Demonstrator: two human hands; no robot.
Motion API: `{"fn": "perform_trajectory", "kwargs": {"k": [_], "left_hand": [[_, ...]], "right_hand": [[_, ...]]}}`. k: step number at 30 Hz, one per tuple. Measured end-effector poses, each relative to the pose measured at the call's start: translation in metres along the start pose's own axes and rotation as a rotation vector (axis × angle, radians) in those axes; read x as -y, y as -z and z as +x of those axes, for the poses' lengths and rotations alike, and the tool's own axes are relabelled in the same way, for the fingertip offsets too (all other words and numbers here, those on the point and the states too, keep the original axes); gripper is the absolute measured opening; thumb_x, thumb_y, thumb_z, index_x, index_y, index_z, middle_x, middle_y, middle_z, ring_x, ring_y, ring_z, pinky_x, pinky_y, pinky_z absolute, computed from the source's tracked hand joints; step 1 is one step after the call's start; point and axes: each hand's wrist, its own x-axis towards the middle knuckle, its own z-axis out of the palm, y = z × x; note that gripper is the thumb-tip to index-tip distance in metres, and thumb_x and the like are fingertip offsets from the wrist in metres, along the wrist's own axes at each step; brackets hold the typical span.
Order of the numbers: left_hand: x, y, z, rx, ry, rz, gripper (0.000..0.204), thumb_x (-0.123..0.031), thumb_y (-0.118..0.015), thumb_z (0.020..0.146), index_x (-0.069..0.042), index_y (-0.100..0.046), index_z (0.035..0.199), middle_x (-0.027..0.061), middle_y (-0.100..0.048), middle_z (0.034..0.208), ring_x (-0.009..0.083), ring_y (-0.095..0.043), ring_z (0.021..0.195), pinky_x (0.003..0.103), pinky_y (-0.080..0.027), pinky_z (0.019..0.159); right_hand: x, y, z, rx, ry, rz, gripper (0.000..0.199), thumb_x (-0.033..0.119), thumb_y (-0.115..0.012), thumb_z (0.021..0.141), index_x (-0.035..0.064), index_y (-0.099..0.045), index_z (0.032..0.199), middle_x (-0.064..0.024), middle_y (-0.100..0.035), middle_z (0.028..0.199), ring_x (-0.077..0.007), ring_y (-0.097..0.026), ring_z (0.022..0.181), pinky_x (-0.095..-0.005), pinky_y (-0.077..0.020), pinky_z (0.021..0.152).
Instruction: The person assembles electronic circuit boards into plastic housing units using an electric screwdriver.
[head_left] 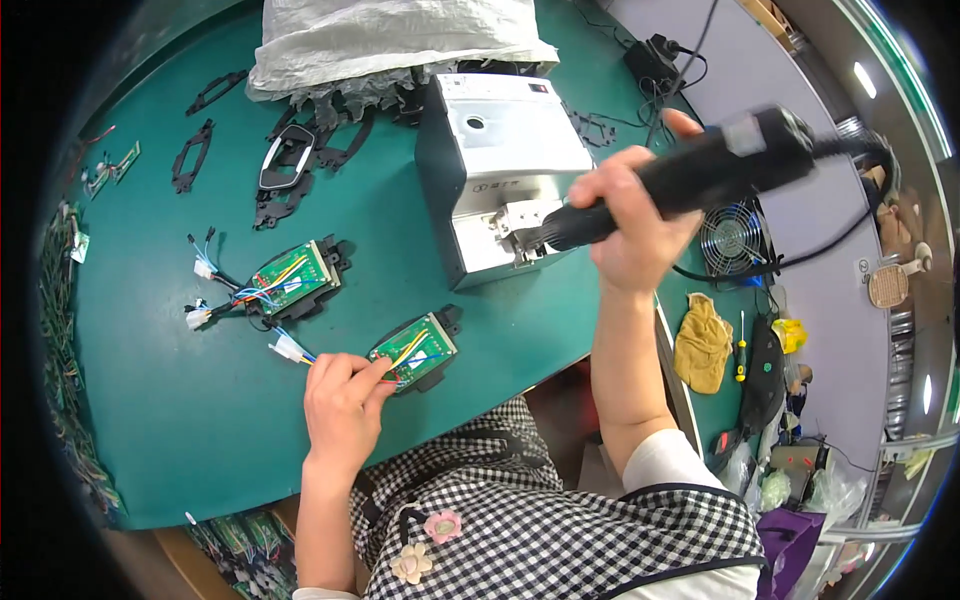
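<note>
While fingers [375, 372] pinch it, board [418, 350] lies flat.

The desk [150, 400] has a dark green top that fills most of the view, and its near edge is a thin pale strip. To the right of it runs a grey floor [820, 300], with black cables lying across it. Bright strip lights [865, 80] shine along the far right side, next to a long curved green line. A small round fan [732, 238] stands at the right border of the desk. A large white woven sack [390, 35] lies at the far end of the desk.
</note>
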Motion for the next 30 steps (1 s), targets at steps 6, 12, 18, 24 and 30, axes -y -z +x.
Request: {"fn": "perform_trajectory", "kwargs": {"k": [6,12,18,24,30], "left_hand": [[0.012,-0.001,0.005,0.031,-0.015,-0.027,0.017,-0.006,-0.069,0.06,-0.007,-0.067,0.077,0.0044,-0.051,0.065,0.0223,-0.046,0.063,0.034,-0.039,0.058],[0.021,-0.011,0.006,-0.027,-0.043,-0.099,0.014,-0.004,-0.068,0.062,-0.007,-0.067,0.075,0.0042,-0.05,0.064,0.0214,-0.045,0.064,0.032,-0.037,0.059],[0.024,-0.017,0.003,-0.057,-0.035,-0.118,0.014,-0.005,-0.069,0.061,-0.009,-0.066,0.074,0.002,-0.048,0.064,0.0196,-0.045,0.065,0.032,-0.037,0.06],[0.023,-0.016,0.002,-0.049,-0.05,-0.112,0.014,-0.005,-0.068,0.061,-0.011,-0.067,0.074,0.0008,-0.046,0.063,0.0193,-0.044,0.065,0.031,-0.035,0.058],[0.028,-0.026,-0.003,-0.102,-0.034,-0.255,0.013,0.001,-0.057,0.057,-0.008,-0.049,0.051,0.0022,-0.041,0.061,0.0196,-0.041,0.063,0.032,-0.032,0.056]], "right_hand": [[0.009,-0.006,-0.03,0.079,-0.159,0.035,0.062,-0.004,-0.059,0.067,-0.0032,-0.028,0.122,-0.0057,-0.054,0.061,-0.0139,-0.053,0.05,-0.0257,-0.0449,0.051],[0.03,-0.046,-0.102,0.133,-0.2,0.32,0.074,0.008,-0.064,0.075,0.0099,-0.011,0.127,-0.008,-0.052,0.068,-0.0177,-0.054,0.059,-0.0328,-0.0478,0.058],[0.012,-0.07,-0.118,0.306,-0.33,0.147,0.07,0.01,-0.062,0.076,0.0103,-0.014,0.128,-0.0068,-0.049,0.064,-0.0186,-0.052,0.056,-0.0341,-0.0467,0.059],[0.005,-0.08,-0.108,0.55,-0.302,0.016,0.064,0.003,-0.061,0.072,0.007,-0.022,0.122,-0.0076,-0.052,0.065,-0.0175,-0.053,0.057,-0.0313,-0.0463,0.059],[-0.01,-0.093,-0.106,0.768,-0.344,0.442,0.047,-0.001,-0.065,0.062,0.0013,-0.042,0.103,-0.0051,-0.055,0.063,-0.0104,-0.049,0.05,-0.0215,-0.0388,0.047]]}}
